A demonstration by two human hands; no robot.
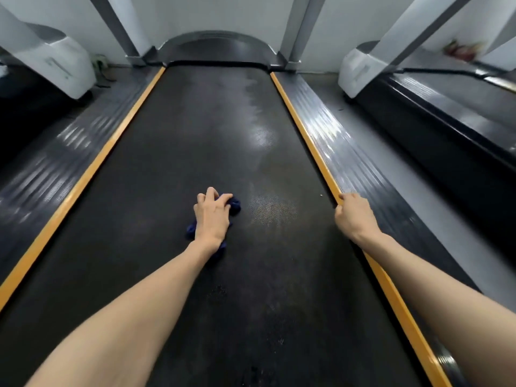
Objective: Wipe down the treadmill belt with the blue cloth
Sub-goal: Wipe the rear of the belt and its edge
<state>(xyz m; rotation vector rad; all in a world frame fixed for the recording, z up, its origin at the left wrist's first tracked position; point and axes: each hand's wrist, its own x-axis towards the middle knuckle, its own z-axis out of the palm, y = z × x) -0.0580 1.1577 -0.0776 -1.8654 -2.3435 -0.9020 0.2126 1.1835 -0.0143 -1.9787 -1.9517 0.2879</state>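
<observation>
The black treadmill belt runs away from me between two orange edge strips. A dark blue cloth lies bunched on the belt's middle. My left hand is on top of it, fingers curled round the cloth and pressing it against the belt; cloth shows beyond the fingertips and by the wrist. My right hand rests on the right orange strip, fingers curled over its edge. Wet, shiny streaks mark the belt ahead and to the right of the cloth.
Grey ribbed side rails flank the belt. The left orange strip borders the other side. A dark motor cover and two upright posts stand at the far end. Neighbouring treadmills sit to the right and left.
</observation>
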